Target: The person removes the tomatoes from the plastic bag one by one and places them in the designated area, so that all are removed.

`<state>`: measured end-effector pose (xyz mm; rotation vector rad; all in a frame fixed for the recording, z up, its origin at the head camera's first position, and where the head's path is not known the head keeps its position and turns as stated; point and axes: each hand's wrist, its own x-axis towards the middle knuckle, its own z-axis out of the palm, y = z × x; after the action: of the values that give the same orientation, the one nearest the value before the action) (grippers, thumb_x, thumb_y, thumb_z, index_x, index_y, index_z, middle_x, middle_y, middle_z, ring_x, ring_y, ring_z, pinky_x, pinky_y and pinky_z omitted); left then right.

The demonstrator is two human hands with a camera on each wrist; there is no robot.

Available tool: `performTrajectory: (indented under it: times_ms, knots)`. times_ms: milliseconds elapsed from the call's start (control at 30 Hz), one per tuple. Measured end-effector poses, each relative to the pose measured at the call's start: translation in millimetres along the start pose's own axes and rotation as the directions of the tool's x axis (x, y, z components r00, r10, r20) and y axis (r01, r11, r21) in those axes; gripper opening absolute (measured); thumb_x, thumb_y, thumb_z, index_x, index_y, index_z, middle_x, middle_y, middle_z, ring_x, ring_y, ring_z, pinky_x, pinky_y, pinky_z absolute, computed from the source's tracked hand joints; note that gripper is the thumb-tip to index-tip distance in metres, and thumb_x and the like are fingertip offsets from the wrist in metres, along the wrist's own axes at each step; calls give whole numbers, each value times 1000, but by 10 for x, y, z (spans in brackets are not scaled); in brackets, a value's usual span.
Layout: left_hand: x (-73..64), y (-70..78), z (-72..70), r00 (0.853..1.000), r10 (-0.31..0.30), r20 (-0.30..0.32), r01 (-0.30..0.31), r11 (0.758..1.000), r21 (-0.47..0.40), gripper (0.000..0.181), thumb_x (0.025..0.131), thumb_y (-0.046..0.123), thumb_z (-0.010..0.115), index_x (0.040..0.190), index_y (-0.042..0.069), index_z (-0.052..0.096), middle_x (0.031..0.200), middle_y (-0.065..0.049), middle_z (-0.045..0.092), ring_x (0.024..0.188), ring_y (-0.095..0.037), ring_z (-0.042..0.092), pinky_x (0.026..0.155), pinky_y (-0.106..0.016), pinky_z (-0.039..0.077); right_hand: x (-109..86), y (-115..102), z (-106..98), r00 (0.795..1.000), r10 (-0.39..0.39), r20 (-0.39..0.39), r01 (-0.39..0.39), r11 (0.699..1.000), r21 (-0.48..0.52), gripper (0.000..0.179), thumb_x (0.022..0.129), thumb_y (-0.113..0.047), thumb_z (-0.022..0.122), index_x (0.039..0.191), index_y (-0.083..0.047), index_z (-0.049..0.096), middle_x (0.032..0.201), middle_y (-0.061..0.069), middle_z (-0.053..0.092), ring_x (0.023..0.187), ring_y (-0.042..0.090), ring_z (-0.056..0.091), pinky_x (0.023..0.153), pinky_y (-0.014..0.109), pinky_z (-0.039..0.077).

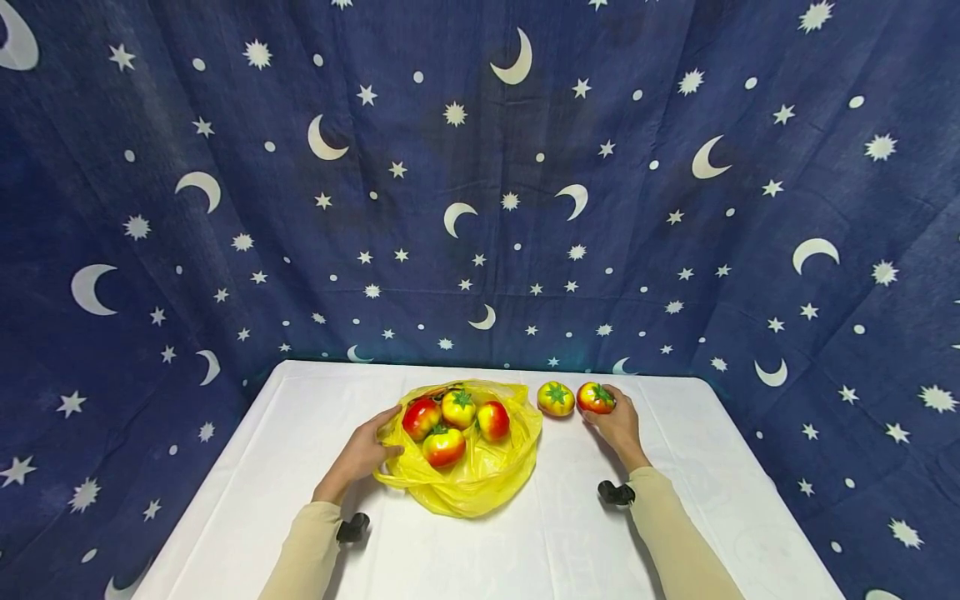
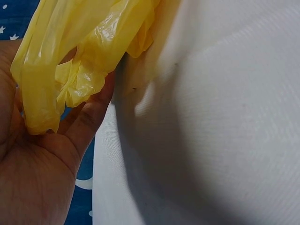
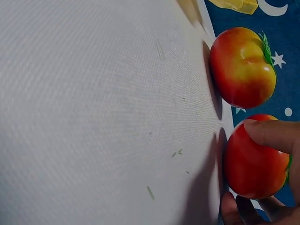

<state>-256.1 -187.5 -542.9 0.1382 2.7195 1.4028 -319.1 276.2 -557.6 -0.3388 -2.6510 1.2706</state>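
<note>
A yellow plastic bag (image 1: 480,492) lies with its mouth spread wide, and several red-and-yellow toy tomatoes (image 1: 444,448) with green leaf tops sit inside it. At its left edge my left hand (image 1: 365,454) holds the rim. In the left wrist view the bag's crumpled plastic (image 2: 42,89) runs between the thumb and fingers of that hand (image 2: 42,173). My right hand (image 1: 621,423) grips a red tomato (image 1: 595,398) right of the bag, thumb on one side and fingers on the other. Another tomato (image 1: 556,399), more yellow, stands between that one and the bag.
A white cloth covers the table (image 1: 465,558). Behind it hangs a dark blue curtain (image 1: 420,275) with moons and stars. Small green bits (image 3: 150,192) lie on the cloth near my right hand. A black wrist camera (image 1: 617,493) sits at the right wrist.
</note>
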Motion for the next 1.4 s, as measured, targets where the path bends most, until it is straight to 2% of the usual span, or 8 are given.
performTrajectory:
  times_ms: [200, 400, 533, 867, 1167, 1400]
  knots:
    - [-1, -17, 12, 1000, -3, -1, 3, 1000, 8, 77, 80, 3, 74, 149, 13, 43, 155, -17, 40, 145, -42, 31, 118, -61, 24, 2, 7, -7, 999, 22, 45, -22, 1000, 2, 74, 82, -17, 77, 145, -5, 41, 144, 29, 40, 134, 45, 40, 119, 58, 27]
    - [-2, -23, 7, 1000, 15, -5, -15, 1000, 10, 76, 80, 4, 74, 149, 13, 43, 155, -17, 40, 145, -42, 32, 118, -61, 25, 0, 2, -9, 997, 46, 59, -47, 999, 16, 73, 84, -19, 75, 147, -7, 39, 148, 29, 37, 136, 46, 38, 119, 58, 26]
    - [0, -28, 11, 1000, 3, 0, -3, 1000, 4, 76, 80, 4, 74, 149, 14, 43, 155, -17, 40, 145, -42, 32, 118, -61, 25, -18, -6, -27, 997, 49, 64, -50, 999, 19, 72, 86, -19, 73, 147, -6, 38, 148, 29, 37, 136, 46, 38, 119, 58, 27]
    - [-11, -16, 5, 1000, 10, -6, -10, 1000, 7, 77, 79, 4, 74, 149, 13, 43, 155, -17, 41, 145, -43, 32, 118, -62, 25, -24, 5, -29, 999, 27, 37, -29, 999, 45, 73, 84, -17, 74, 147, -5, 38, 144, 28, 42, 130, 44, 45, 115, 55, 36]
    - [1, -29, -1, 1000, 21, -5, -21, 1000, 13, 77, 79, 4, 74, 149, 12, 43, 154, -18, 41, 145, -43, 33, 118, -62, 25, -72, -22, -105, 999, 23, 32, -24, 998, 57, 74, 85, -17, 72, 148, -5, 36, 146, 28, 40, 134, 44, 41, 115, 56, 35]
    - [5, -34, 6, 1000, 16, -4, -16, 1000, 15, 77, 79, 4, 74, 149, 13, 43, 155, -18, 40, 145, -43, 32, 118, -62, 25, -138, -132, -180, 1000, -15, 14, 14, 998, 65, 72, 86, -20, 73, 148, -9, 38, 149, 23, 40, 136, 42, 39, 114, 59, 33]
